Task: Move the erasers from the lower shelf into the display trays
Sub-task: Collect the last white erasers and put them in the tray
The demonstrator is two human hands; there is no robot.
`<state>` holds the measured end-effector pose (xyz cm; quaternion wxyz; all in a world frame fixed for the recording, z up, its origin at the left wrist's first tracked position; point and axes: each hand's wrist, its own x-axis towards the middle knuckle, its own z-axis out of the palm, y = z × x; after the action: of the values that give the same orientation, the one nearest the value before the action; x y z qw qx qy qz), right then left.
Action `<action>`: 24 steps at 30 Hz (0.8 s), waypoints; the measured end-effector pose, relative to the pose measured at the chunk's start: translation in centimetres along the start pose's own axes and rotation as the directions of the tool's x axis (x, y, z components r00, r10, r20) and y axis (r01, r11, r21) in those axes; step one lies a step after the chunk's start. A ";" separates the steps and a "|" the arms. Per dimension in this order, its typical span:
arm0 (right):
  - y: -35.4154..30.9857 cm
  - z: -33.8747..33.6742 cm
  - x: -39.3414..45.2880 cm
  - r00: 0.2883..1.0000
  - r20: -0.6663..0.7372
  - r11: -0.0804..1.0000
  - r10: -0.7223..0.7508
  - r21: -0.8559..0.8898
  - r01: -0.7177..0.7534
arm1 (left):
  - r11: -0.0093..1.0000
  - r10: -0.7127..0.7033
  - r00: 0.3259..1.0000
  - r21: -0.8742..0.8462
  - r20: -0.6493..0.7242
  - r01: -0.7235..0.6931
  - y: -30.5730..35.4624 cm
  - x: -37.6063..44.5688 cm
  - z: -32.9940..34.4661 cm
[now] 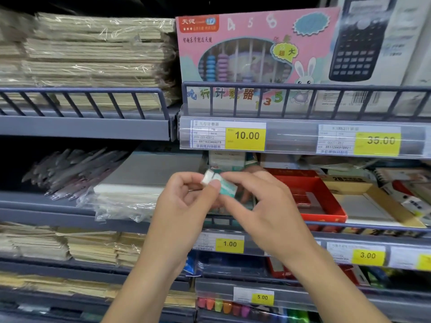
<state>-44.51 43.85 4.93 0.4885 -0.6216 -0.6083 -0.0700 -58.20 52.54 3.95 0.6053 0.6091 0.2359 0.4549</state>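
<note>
A small eraser point(219, 183) with a white end and a teal paper sleeve is held up in front of the middle shelf. My left hand point(184, 206) pinches its white end between thumb and fingertips. My right hand point(261, 210) pinches the teal sleeve end from the right. Behind the hands a teal display tray point(247, 201) is mostly hidden. To its right stands a red display tray point(326, 206) with a few small red erasers at its left side, then a tan cardboard tray point(382, 206).
A grey wire rail point(349, 226) runs along the shelf front under the trays, with yellow price tags point(229, 244) below. Bagged pens point(74, 171) and a wrapped white pad point(130, 190) lie at the left. The shelf above point(303, 136) overhangs the trays.
</note>
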 end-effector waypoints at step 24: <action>4.4 -0.7 6.8 0.793 0.451 0.794 0.410 -0.604 -0.068 | 0.272 0.414 0.782 0.756 0.466 -0.595 -4.4 -0.1 -1.4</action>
<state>-38.85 49.04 7.64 0.0893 -0.8037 -0.5883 0.0066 -58.26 53.86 -0.52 0.0437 0.9082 0.1728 0.3788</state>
